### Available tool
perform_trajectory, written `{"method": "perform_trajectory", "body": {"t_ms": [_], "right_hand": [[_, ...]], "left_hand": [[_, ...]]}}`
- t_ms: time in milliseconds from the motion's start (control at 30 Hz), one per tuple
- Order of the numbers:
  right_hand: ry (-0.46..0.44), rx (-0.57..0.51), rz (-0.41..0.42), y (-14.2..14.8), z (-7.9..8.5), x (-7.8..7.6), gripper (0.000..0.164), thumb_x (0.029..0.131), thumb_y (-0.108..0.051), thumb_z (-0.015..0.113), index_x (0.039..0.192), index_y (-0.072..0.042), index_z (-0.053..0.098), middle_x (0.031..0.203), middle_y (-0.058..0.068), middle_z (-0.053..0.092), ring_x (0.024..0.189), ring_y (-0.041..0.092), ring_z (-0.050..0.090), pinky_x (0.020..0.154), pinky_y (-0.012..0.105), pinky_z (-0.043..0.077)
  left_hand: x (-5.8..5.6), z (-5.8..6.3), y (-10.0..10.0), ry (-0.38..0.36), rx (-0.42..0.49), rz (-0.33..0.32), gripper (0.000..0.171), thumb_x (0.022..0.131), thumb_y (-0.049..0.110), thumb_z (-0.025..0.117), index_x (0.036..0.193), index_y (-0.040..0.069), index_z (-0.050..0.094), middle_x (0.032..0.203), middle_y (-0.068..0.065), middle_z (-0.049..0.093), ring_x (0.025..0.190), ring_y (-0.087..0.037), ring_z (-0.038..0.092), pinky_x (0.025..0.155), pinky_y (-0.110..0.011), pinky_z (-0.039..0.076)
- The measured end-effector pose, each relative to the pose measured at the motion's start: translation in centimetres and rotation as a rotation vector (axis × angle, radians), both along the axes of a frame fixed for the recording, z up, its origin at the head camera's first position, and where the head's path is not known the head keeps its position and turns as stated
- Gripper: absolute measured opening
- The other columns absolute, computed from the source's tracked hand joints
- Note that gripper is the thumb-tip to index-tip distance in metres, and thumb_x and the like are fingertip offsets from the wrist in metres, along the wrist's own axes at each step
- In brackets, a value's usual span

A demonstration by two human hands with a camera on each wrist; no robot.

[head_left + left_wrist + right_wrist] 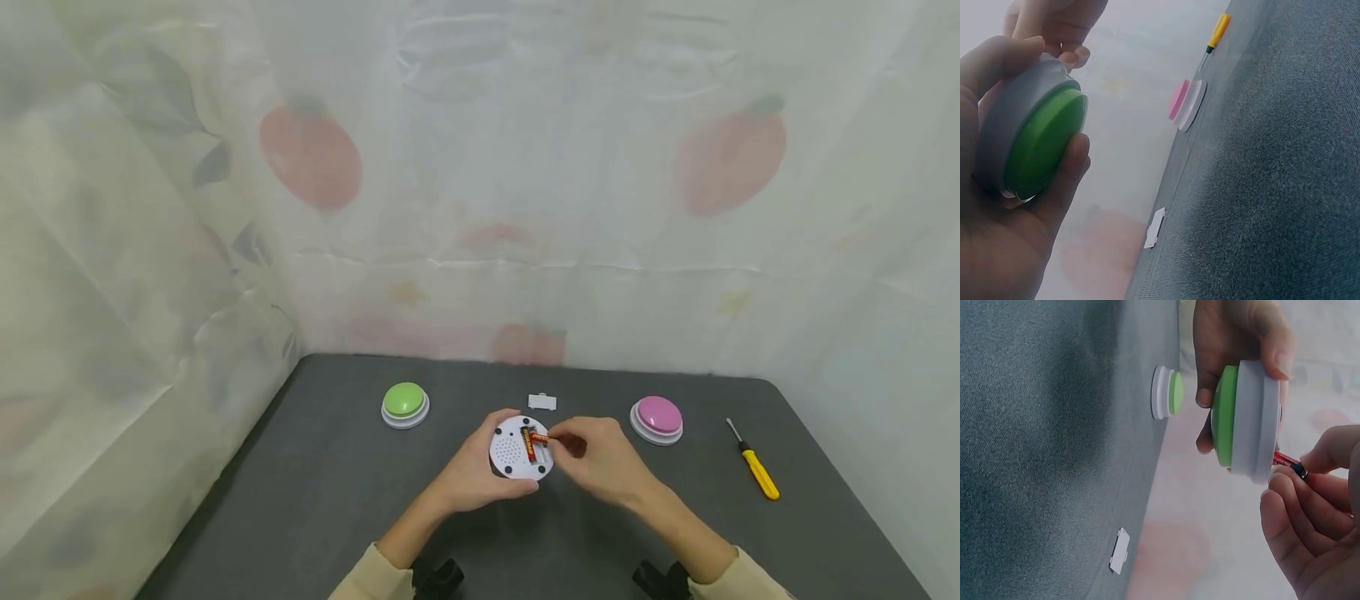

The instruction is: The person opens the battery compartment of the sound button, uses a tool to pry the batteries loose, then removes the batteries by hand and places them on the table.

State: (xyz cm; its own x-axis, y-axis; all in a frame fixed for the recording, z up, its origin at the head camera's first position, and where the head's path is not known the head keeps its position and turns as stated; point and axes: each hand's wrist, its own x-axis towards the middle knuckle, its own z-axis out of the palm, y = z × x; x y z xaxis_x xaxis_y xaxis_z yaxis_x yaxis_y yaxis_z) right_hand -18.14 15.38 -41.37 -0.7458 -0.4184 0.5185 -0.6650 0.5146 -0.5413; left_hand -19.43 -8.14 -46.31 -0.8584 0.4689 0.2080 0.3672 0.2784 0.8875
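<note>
My left hand [476,468] grips a round white push button [508,451] by its rim, its underside turned up and its green dome [1047,144] facing down. In the open battery slot lies one red and black battery [528,445]. A second battery [1290,464] is pinched between the thumb and fingers of my right hand [600,458], one end at the button's underside and tilted out of the slot. The button is held above the table.
A white battery cover [542,402] lies on the dark table [337,517] beyond the hands. Another green button [405,405] stands at left, a pink button [657,419] at right. Further right lies a yellow-handled screwdriver [759,473]. Printed curtains enclose the back and sides.
</note>
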Motion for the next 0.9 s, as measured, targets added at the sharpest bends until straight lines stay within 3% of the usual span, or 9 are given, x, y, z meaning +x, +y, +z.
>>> {"method": "perform_trajectory", "body": {"t_ms": [200, 667, 900], "right_hand": [[-0.040, -0.021, -0.046, 0.2, -0.1, -0.4, 0.014, 0.083, 0.000, 0.077, 0.094, -0.009, 0.077, 0.086, -0.006, 0.069, 0.071, 0.003, 0.058, 0.064, 0.026, 0.053], [-0.327, -0.136, -0.092, 1.4, -0.9, -2.9, 0.013, 0.089, -0.009, 0.078, 0.101, -0.013, 0.077, 0.094, -0.004, 0.072, 0.079, 0.012, 0.066, 0.071, 0.028, 0.055], [-0.320, -0.214, -0.113, 2.3, -2.4, -5.2, 0.012, 0.090, -0.009, 0.078, 0.101, -0.006, 0.076, 0.090, 0.006, 0.073, 0.075, 0.017, 0.067, 0.066, 0.027, 0.054]], "left_hand": [[0.0, 0.0, 0.0, 0.002, 0.006, -0.005, 0.095, 0.075, 0.036, 0.090, 0.152, 0.024, 0.034, 0.125, 0.004, 0.058, 0.101, -0.015, 0.059, 0.084, -0.031, 0.050], [-0.3, -0.3, -0.2, 0.016, -0.014, 0.023, 0.096, 0.074, 0.038, 0.090, 0.152, 0.026, 0.035, 0.120, 0.004, 0.058, 0.100, -0.014, 0.059, 0.084, -0.032, 0.049], [-0.4, -0.2, -0.2, 0.023, -0.027, 0.041, 0.097, 0.073, 0.039, 0.091, 0.151, 0.026, 0.036, 0.123, 0.005, 0.057, 0.103, -0.014, 0.057, 0.087, -0.033, 0.046]]}}
